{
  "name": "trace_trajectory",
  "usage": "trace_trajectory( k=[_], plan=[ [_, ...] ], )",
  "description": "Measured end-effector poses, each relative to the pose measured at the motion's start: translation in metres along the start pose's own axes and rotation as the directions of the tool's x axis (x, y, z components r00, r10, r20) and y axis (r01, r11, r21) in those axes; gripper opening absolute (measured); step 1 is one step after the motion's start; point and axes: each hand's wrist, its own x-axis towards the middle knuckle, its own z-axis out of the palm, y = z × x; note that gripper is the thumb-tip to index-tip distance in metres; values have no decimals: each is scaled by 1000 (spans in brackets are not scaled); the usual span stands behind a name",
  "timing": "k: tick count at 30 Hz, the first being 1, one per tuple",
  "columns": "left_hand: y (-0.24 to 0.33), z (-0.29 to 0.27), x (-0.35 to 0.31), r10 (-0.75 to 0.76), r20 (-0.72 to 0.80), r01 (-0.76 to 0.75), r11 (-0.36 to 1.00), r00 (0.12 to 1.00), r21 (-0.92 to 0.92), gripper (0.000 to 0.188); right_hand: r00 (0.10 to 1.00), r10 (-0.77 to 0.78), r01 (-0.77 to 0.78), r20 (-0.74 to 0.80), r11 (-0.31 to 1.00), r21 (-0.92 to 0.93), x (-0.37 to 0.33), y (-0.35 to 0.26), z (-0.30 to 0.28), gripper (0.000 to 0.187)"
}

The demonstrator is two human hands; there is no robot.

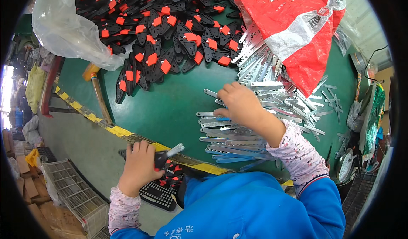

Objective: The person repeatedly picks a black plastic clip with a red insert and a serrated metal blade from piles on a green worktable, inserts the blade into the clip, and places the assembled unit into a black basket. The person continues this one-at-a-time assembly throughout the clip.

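1. Green worktop (165,107) is spread across the middle of the frame, its near edge bordered by yellow-and-black tape (119,131).
2. At the top centre, black-and-red parts (157,39) are heaped, with a clear plastic bag (68,26) slumped against them at the upper left.
3. At the upper right, a red-and-white sack (306,31) is laid with its open mouth toward the centre; toothed metal strips (238,149) are spilled from it and scattered right of centre, many of them pointed toward the left.
4. Over the left end of these strips, the right hand (242,105) is held with fingers loosely bent and thumb apart; whether a strip is pinched cannot be told.
5. At the lower left of centre, by the taped edge, the left hand (138,164) is closed around a black part (161,158), from which a silvery end (175,150) is seen jutting toward the upper right.
6. Left of centre, a hammer (101,98) is rested on the worktop, its handle slanted down to the tape.
7. Below the left hand, a black perforated tray (158,196) is partly hidden; at the lower left, a pale wire rack (72,188) and cardboard (59,220) are seen.
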Motion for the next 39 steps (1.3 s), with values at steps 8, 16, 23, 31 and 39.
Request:
trace_trajectory(
  k=[8,16,23,31,39],
  plan=[
    [-46,-16,59,-131,-490,-59,933,862,-354,52,984,-14,15,177,1000,-1,14,-24,20,30],
    [-101,4,206,-506,-665,385,860,549,-336,86,998,51,-56,41,990,127,37,1,13,40],
    [0,16,209,-284,-729,84,951,622,-299,82,820,289,-196,-493,953,233,150,103,-3,75],
    [26,28,179,-351,-686,-106,841,637,-530,75,865,249,-277,-435,961,0,170,64,53,75],
    [31,21,135,-223,-536,-213,745,814,-632,95,991,133,-124,-20,957,262,144,76,-10,87]
  ],
)
